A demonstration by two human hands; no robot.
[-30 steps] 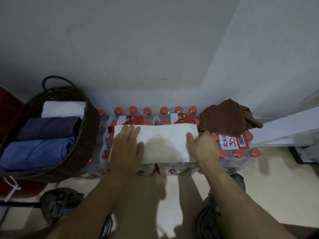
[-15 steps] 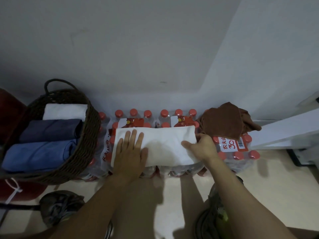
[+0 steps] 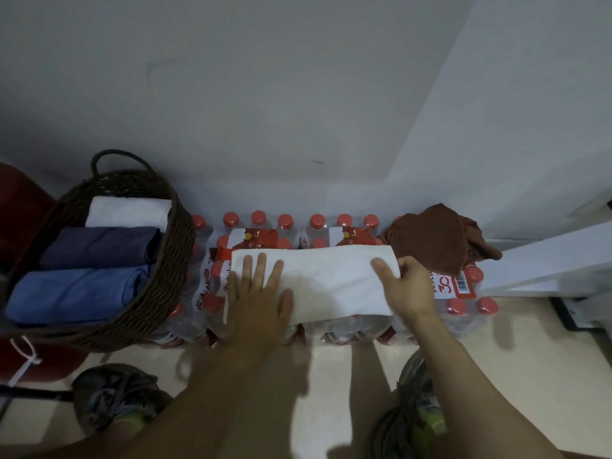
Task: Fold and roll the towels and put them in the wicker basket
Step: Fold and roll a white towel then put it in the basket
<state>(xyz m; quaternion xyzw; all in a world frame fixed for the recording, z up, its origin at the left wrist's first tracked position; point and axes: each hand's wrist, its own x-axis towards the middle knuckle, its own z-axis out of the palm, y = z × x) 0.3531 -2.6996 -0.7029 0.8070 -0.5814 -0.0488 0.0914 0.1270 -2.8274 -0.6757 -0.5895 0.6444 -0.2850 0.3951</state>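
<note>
Two bare forearms reached forward over shrink-wrapped packs of red-capped water bottles (image 3: pixel 344 226). Left hand (image 3: pixel 256 293) lay flat, fingers spread, on a folded white towel (image 3: pixel 328 279) atop them. Right hand (image 3: pixel 407 286) pinched its right end. Dark woven wicker basket (image 3: pixel 165 276) sat left.

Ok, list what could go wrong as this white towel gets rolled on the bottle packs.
1. The folded white towel lies on bumpy bottle packs, so the roll may start crooked or loose.
2. The right hand pinches only the towel's right end while the left hand presses flat on the other end; the middle could slacken.
3. The wicker basket already holds three rolls, so a loose fourth may not fit.
</note>
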